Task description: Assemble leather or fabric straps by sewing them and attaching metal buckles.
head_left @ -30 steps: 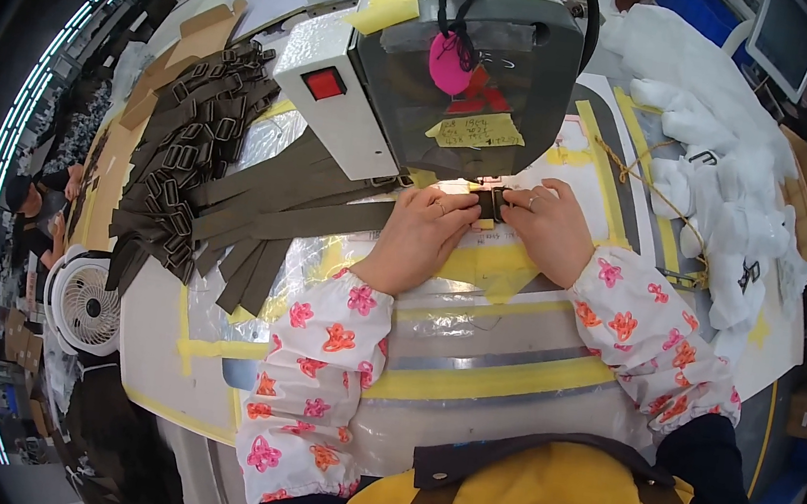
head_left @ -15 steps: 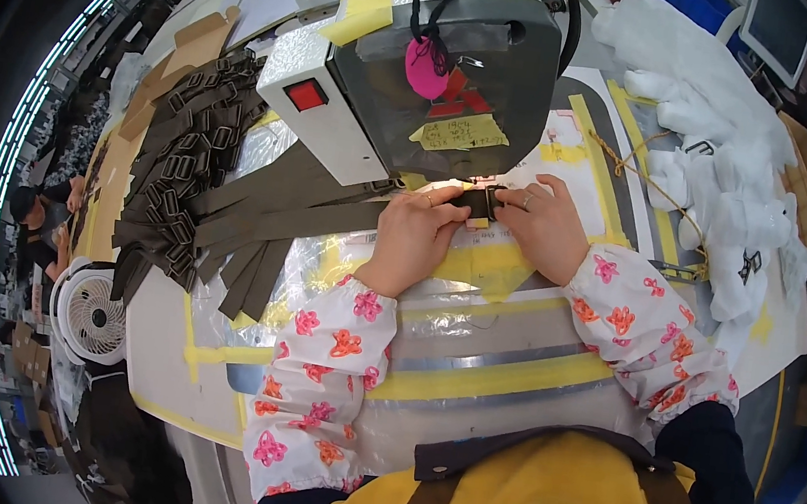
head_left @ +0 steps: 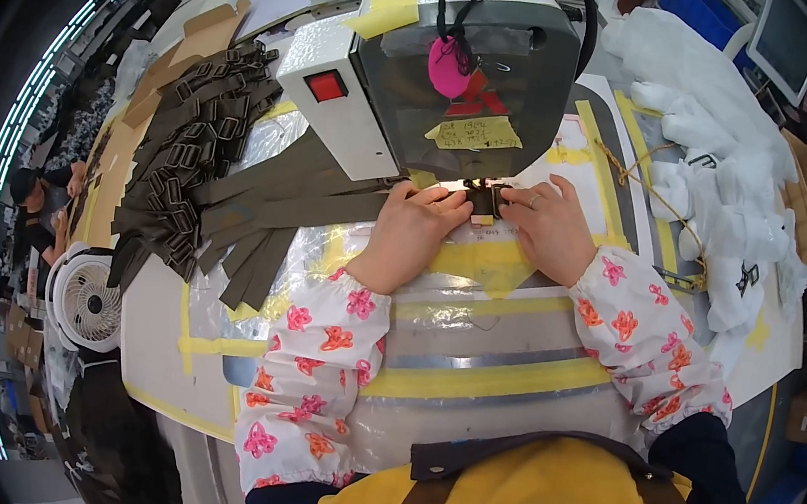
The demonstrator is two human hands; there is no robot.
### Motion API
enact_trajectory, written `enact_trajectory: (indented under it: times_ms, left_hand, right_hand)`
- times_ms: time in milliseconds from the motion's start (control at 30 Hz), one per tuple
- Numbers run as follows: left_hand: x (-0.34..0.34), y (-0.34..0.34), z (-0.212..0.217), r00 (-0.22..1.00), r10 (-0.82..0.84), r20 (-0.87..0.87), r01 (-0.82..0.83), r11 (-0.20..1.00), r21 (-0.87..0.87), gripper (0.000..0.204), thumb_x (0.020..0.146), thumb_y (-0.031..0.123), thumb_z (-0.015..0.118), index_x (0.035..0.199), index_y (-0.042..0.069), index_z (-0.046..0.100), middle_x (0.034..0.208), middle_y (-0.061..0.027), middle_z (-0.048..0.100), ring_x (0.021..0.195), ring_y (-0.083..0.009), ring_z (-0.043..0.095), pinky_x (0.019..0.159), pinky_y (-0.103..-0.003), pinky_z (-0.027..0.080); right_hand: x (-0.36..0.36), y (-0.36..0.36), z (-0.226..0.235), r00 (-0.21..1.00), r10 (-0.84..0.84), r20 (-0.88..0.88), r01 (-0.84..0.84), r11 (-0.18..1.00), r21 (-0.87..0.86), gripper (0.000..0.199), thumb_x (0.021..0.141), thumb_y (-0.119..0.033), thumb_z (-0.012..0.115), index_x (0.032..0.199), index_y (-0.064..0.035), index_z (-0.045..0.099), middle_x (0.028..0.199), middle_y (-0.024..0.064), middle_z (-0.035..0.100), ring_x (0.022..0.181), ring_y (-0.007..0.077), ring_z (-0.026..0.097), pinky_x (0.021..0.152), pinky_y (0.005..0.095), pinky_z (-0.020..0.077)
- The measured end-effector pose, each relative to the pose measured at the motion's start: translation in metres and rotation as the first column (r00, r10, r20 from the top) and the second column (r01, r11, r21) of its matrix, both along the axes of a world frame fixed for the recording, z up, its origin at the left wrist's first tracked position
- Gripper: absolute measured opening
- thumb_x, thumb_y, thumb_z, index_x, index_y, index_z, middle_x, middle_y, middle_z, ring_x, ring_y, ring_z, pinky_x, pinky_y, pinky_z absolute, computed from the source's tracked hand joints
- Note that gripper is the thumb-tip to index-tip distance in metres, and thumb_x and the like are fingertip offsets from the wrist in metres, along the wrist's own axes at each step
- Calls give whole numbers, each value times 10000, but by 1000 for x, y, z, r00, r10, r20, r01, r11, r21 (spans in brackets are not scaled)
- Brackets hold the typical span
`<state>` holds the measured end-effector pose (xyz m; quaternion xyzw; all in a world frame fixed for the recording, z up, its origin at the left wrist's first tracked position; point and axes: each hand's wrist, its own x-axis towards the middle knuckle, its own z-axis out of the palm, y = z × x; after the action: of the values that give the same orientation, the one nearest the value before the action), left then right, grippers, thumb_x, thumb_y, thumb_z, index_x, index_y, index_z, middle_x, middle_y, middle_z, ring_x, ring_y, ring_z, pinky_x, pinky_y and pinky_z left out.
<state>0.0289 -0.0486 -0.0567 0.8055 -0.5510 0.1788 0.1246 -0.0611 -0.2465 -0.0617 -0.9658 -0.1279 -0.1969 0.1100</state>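
Observation:
Under the head of a sewing machine (head_left: 466, 68), both my hands hold a dark olive webbing strap (head_left: 334, 205) whose end lies in the lit needle area. My left hand (head_left: 411, 233) has its fingers pressed together on the strap, close by the needle. Opposite it, my right hand (head_left: 552, 232) pinches the strap's end at a dark buckle (head_left: 498, 201). The fingertips cover part of the buckle and the webbing. From my left hand the strap runs left towards other loose straps.
A pile of straps with buckles (head_left: 185, 145) lies on the left, beside cardboard (head_left: 182, 49). White foam wrapping (head_left: 722, 120) and a thin cord (head_left: 649, 181) are at the right. A white fan (head_left: 87, 299) stands at the left edge. Another person (head_left: 47, 203) works farther left.
My left hand's fingers have moved closer to the needle area and lie flatter on the strap. The right hand stays at the buckle. The whole view has shifted slightly.

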Motion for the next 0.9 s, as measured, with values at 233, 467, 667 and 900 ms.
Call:
enact_trajectory:
  times_ms: [233, 467, 667, 900]
  left_hand:
    - [4, 1, -1, 995, 43, 85, -49, 996, 77, 289, 792, 112, 493, 1068, 133, 577, 1097, 1, 610, 924, -137, 591, 830, -355, 355]
    - [19, -3, -10, 991, 108, -74, -102, 992, 72, 311, 819, 113, 473, 1107, 180, 568, 1119, 24, 600, 722, -135, 602, 786, -338, 352]
    - [19, -2, -15, 994, 101, -38, -101, 995, -5, 261, 813, 114, 476, 1043, 165, 587, 1065, 44, 612, 717, -160, 593, 820, -364, 344]
    - [4, -12, -12, 990, 132, -51, -137, 984, -111, 171, 774, 104, 482, 918, 78, 572, 899, -18, 610, 807, -180, 585, 855, -384, 329]
  right_hand:
    - [2, -1, 10, 994, -49, -97, 42, 997, -70, 203, 716, -62, 558, 886, -131, 644, 1090, -15, 595, 951, 182, 522, 968, 466, 285]
    - [17, -6, 8, 995, -71, -72, 61, 990, -126, 211, 725, -63, 551, 907, -132, 633, 1101, -24, 588, 961, 183, 517, 975, 489, 279]
    - [18, -1, 11, 988, -90, -122, 75, 990, -116, 295, 708, -47, 557, 990, -116, 605, 1120, 10, 575, 1009, 202, 503, 989, 505, 262]
    - [13, -4, 3, 998, -38, -41, 36, 997, -63, 353, 678, -7, 543, 1017, -89, 595, 1091, 58, 581, 1021, 226, 500, 993, 510, 248]
